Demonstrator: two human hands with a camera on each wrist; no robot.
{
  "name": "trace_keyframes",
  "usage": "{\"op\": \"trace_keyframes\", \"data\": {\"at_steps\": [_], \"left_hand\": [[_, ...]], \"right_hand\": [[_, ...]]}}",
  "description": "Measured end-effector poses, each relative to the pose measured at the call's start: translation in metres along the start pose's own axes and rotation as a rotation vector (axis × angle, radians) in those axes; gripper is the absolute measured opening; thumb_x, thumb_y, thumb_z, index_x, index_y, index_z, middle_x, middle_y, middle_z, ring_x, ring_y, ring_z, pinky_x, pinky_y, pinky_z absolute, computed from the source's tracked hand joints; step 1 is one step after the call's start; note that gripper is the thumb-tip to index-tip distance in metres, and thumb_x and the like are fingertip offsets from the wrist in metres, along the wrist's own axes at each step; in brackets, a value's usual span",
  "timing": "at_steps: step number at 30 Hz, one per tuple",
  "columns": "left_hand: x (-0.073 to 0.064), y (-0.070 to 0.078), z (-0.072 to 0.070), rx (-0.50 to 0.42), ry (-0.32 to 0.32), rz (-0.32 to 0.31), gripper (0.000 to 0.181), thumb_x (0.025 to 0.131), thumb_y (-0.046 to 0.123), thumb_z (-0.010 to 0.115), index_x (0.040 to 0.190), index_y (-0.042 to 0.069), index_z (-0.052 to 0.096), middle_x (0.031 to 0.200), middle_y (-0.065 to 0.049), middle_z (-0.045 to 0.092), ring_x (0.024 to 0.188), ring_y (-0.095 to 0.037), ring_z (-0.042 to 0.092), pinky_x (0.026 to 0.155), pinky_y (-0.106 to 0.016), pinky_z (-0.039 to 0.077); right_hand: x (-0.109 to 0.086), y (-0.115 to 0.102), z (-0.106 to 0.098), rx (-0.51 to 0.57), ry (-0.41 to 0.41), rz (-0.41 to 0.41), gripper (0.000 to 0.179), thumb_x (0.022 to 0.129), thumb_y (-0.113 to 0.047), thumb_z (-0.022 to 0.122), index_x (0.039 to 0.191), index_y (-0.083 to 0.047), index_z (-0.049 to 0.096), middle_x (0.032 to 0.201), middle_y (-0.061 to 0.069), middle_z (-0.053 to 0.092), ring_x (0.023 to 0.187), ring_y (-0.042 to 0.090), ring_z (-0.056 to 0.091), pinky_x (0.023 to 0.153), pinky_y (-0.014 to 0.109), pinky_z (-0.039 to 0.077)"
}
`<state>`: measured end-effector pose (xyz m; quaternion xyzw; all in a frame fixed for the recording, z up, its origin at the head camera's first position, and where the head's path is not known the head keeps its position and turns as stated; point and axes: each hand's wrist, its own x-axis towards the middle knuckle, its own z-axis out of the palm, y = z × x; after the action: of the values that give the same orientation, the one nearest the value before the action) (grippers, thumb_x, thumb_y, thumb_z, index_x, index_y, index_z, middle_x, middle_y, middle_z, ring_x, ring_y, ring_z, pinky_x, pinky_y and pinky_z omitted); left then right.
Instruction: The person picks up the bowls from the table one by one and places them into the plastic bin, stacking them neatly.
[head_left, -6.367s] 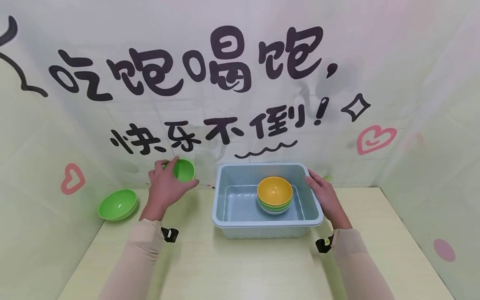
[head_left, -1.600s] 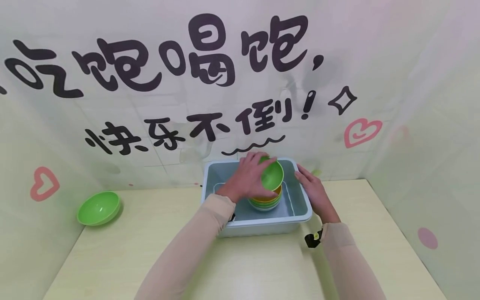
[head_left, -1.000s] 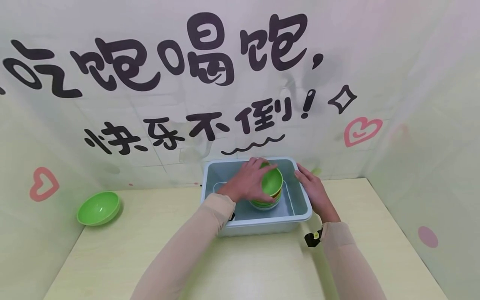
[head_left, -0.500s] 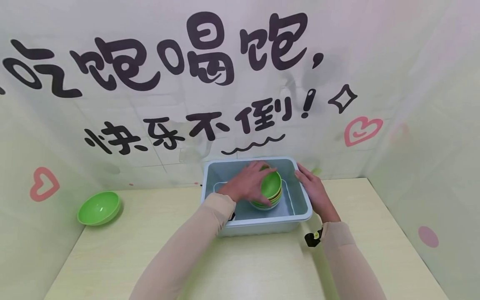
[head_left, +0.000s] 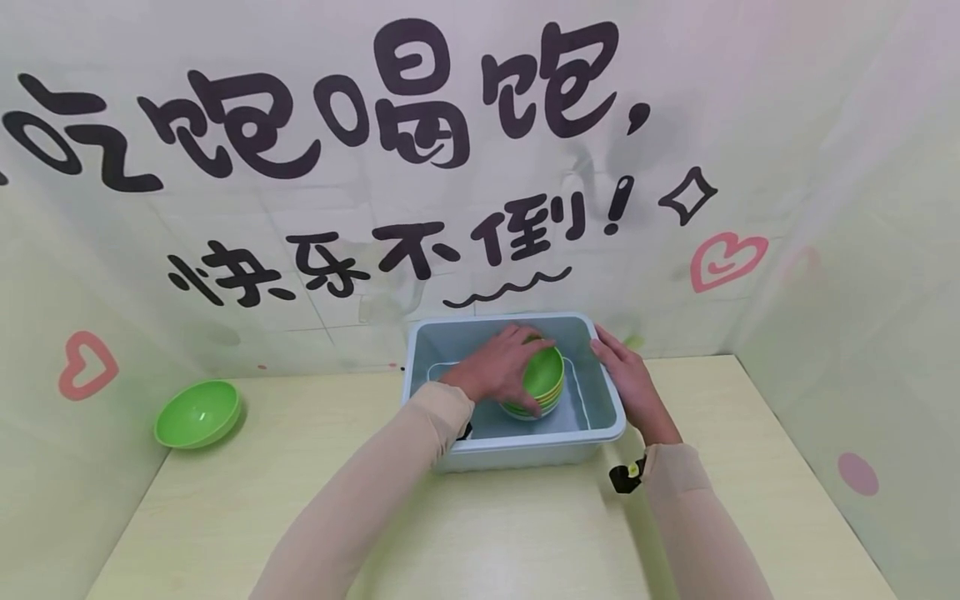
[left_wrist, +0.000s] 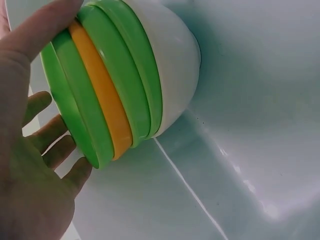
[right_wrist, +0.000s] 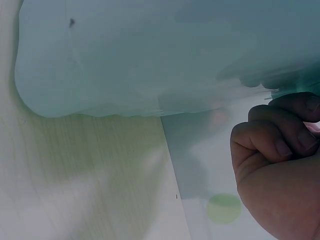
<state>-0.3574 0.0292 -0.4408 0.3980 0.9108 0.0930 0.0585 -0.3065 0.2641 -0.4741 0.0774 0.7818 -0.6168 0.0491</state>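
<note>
My left hand (head_left: 501, 367) holds a small green bowl (head_left: 545, 372) by its sides. That bowl sits nested on top of a stack. In the left wrist view an orange bowl (left_wrist: 102, 95) lies just under it, then two green layers, then a white bowl (left_wrist: 175, 60) at the bottom. My thumb (left_wrist: 40, 27) lies along the outside, while the other fingers are at the top bowl's rim. The stack stands inside a light blue plastic basin (head_left: 517, 446), right of its middle. My right hand (head_left: 636, 387) grips the basin's right rim, its fingers curled in the right wrist view.
A larger green bowl (head_left: 198, 415) stands on the pale wooden table (head_left: 495, 533) at the far left, near the left wall. Behind the basin rises a back wall (head_left: 330, 346) with black lettering. Another wall (head_left: 855, 400) bounds the right side.
My left hand brought the small green bowl from left of the basin, over the stack, and lowered it onto the orange bowl. My right hand stayed on the rim. The head view shifted slightly.
</note>
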Motion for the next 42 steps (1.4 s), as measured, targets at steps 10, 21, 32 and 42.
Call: {"op": "trace_keyframes", "data": {"at_steps": [10, 21, 32, 42], "left_hand": [[-0.003, 0.001, -0.002, -0.012, -0.027, -0.012, 0.108, 0.068, 0.055, 0.09, 0.158, 0.024, 0.039, 0.163, -0.005, 0.036, 0.148, -0.026, 0.033, 0.122, -0.044, 0.036], [-0.003, 0.003, -0.005, -0.014, -0.017, -0.001, 0.11, 0.066, 0.056, 0.091, 0.158, 0.026, 0.039, 0.165, -0.005, 0.031, 0.147, -0.028, 0.031, 0.12, -0.045, 0.038], [-0.005, 0.0, -0.013, -0.144, 0.108, -0.03, 0.097, 0.072, 0.056, 0.087, 0.154, 0.026, 0.046, 0.157, 0.0, 0.044, 0.137, -0.023, 0.036, 0.115, -0.041, 0.041], [-0.008, 0.006, -0.04, -0.176, 0.291, 0.019, 0.066, 0.091, 0.054, 0.07, 0.149, 0.026, 0.053, 0.147, 0.004, 0.057, 0.132, -0.018, 0.045, 0.113, -0.041, 0.042]], "right_hand": [[0.0, 0.0, 0.001, 0.004, 0.0, 0.002, 0.066, 0.104, -0.054, 0.046, 0.162, -0.029, 0.027, 0.168, 0.007, 0.032, 0.137, 0.032, 0.047, 0.087, 0.024, 0.049], [-0.001, 0.0, -0.001, -0.004, -0.006, 0.01, 0.068, 0.103, -0.057, 0.045, 0.163, -0.031, 0.026, 0.168, 0.006, 0.032, 0.137, 0.033, 0.047, 0.089, 0.028, 0.05], [-0.004, 0.002, 0.003, -0.013, -0.009, 0.002, 0.065, 0.104, -0.054, 0.044, 0.162, -0.03, 0.028, 0.169, 0.008, 0.03, 0.139, 0.034, 0.047, 0.09, 0.029, 0.05], [-0.002, 0.0, 0.0, -0.053, 0.011, -0.023, 0.067, 0.104, -0.056, 0.046, 0.162, -0.027, 0.03, 0.166, 0.011, 0.035, 0.135, 0.033, 0.051, 0.086, 0.023, 0.049]]}}
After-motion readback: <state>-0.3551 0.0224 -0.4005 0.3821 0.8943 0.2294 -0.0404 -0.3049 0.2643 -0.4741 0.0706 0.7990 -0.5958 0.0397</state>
